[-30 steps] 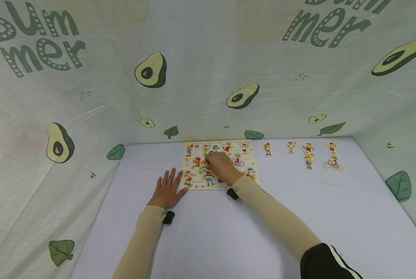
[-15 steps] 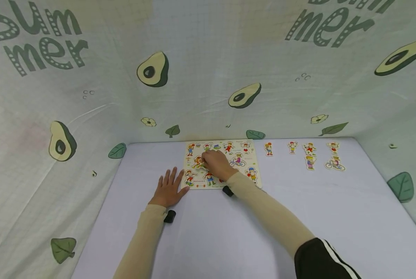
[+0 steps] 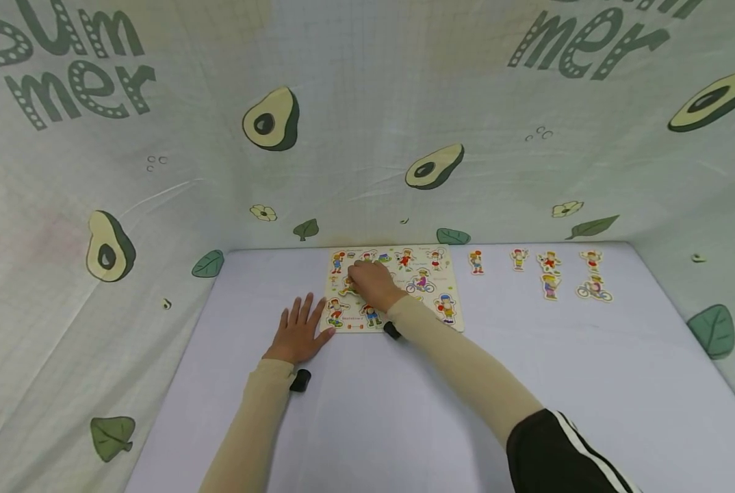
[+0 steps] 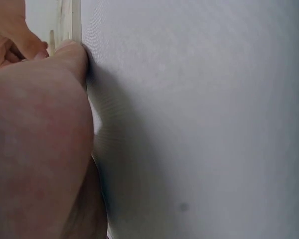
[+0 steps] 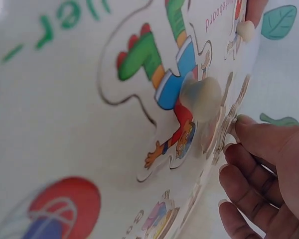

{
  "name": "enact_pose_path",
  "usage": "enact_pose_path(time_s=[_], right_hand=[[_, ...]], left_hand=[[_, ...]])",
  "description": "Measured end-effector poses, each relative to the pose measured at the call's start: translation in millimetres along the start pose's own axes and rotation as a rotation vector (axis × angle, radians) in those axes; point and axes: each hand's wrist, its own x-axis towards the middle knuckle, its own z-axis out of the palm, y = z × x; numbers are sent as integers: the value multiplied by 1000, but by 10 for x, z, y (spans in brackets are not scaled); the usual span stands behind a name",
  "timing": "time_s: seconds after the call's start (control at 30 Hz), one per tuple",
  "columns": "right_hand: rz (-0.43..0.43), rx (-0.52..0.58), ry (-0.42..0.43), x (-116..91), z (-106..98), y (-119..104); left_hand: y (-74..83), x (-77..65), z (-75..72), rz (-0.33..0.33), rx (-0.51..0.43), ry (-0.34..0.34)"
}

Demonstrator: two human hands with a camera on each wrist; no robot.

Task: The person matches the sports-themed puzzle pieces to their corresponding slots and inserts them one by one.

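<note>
A wooden peg puzzle board (image 3: 440, 279) with printed figures lies at the table's far edge. My right hand (image 3: 374, 282) is over its left half, fingers curled. It pinches the edge of a puzzle piece (image 3: 347, 287) between thumb and fingers, as the right wrist view shows edge-on; the piece's knob cannot be made out. Beside it in that view is a roller-skater piece (image 5: 172, 94) with a wooden knob (image 5: 204, 97). My left hand (image 3: 295, 335) lies flat with spread fingers, touching the board's left edge; its thumb meets that edge in the left wrist view.
Several loose figure pieces lie right of the board, among them a ball player (image 3: 475, 262) and a cyclist (image 3: 594, 289). A printed cloth (image 3: 343, 137) hangs behind the table (image 3: 374, 411). Dark wrist cameras sit on both wrists.
My right hand has shifted left over the board, keeping its pinch at the piece on the left side. The left hand and the loose pieces have stayed in place.
</note>
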Motion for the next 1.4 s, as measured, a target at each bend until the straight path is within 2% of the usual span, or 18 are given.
enact_pose_path(time_s=[0.2,0.33,0.93,1.27,1.4], right_hand=[[29,-64,-52,92,62,-28],[49,-67,-67,128,65,-40],[33,-113,-58,155,63,-58],[45,-78,-66,123,32,-53],[43,-22,-28,38,-12,-3]], left_hand=[[-29,10,40,-4,11,-6],[-26,9,37,-2,17,-7],[-17,3,-1,5,1,0],[10,-9,-19,8,-4,1],[6,-19,-16,4,-2,-5]])
